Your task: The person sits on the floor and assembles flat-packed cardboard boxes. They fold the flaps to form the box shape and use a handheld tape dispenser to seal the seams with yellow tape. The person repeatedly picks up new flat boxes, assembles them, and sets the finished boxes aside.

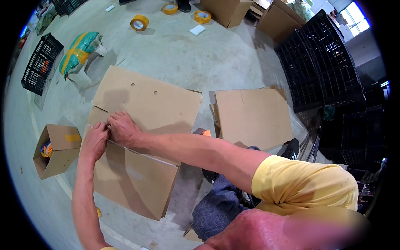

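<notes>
Head view: both hands (109, 132) pressed together on flattened cardboard box (137, 137), long axis running near-to-far.

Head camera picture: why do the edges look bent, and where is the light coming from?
Head view: the fisheye lens curves the crates and darkens the corners; daylight glares from a window at top right; the hands cast soft shadows on the cardboard; a blurred patch sits bottom right.

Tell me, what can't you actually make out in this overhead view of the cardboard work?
All in the head view:
- What the left hand and right hand pinch on the flattened carton: fingers cover it.
- Contents of the small open box: its flap hides most.
- Black crates: contents too dark.
</notes>
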The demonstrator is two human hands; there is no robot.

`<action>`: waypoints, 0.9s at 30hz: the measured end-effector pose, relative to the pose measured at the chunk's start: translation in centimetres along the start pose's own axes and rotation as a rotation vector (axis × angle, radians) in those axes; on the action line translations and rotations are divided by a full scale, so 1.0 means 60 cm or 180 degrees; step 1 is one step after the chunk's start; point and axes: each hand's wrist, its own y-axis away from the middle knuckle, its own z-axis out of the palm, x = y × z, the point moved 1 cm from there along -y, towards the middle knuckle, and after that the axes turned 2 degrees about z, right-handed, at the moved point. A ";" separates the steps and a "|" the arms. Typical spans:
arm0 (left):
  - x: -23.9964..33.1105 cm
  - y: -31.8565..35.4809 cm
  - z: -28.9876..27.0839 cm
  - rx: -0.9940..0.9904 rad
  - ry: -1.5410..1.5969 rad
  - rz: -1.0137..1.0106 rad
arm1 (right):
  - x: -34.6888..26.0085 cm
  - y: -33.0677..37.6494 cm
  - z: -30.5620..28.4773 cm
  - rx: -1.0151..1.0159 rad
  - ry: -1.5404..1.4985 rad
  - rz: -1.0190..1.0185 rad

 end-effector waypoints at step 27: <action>0.015 -0.003 -0.014 -0.0418 -0.0794 0.0157 | -0.002 0.004 -0.012 -0.0209 -0.0188 -0.0051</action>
